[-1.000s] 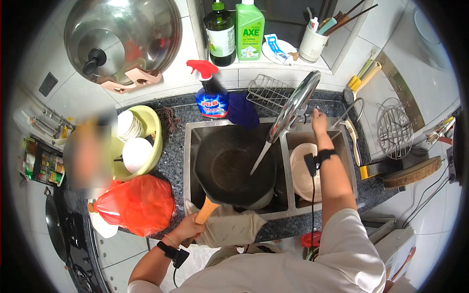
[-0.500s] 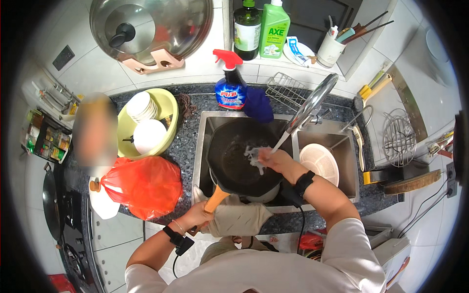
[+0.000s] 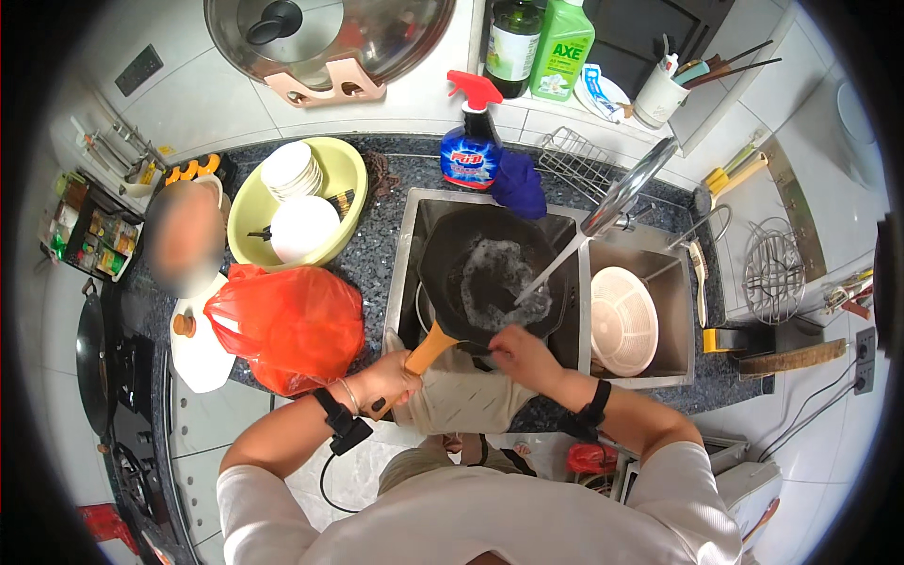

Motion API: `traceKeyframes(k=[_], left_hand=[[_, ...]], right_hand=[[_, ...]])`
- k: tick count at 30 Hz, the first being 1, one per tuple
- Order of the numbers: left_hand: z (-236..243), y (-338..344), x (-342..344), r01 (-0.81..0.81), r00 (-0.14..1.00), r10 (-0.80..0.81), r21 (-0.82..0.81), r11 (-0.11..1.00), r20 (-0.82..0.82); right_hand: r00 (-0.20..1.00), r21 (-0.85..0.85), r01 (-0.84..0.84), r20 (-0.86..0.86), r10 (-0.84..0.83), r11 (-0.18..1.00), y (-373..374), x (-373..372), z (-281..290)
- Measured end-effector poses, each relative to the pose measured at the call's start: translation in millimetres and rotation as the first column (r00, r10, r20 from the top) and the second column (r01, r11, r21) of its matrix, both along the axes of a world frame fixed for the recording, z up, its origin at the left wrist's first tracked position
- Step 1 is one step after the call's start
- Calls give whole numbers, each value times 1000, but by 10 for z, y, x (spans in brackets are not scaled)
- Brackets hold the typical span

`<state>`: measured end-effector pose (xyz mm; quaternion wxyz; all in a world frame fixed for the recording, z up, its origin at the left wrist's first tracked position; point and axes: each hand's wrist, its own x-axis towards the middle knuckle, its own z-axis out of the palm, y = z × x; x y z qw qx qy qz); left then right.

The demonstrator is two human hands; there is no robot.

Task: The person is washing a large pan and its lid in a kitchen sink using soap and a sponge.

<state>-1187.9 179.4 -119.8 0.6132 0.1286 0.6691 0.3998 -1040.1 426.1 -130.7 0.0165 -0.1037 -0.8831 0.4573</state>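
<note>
In the left basin of the two-basin sink, the black pan sits under running water. Rinsing looks under way; white foam lies in the pan, so clearing it seems left to do. There is one sink, one red bag left of the sink, one pan, one pale colander in the sink's right basin, one tap at the sink's back, and two hands at its front: the left hand grips the pan's wooden handle; the right hand has curled fingers, whether holding anything I cannot tell.
</note>
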Motion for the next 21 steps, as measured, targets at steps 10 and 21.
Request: traceKeyframes(k=[10,21], left_hand=[[115,63,-114,37,999,-35,-34,999,38],[-254,-177,25,45,998,-43,51,998,-38]], right_hand=[[778,405,-608,131,615,683,-339,289,-298],[991,-161,128,-22,-133,979,353,492,632]])
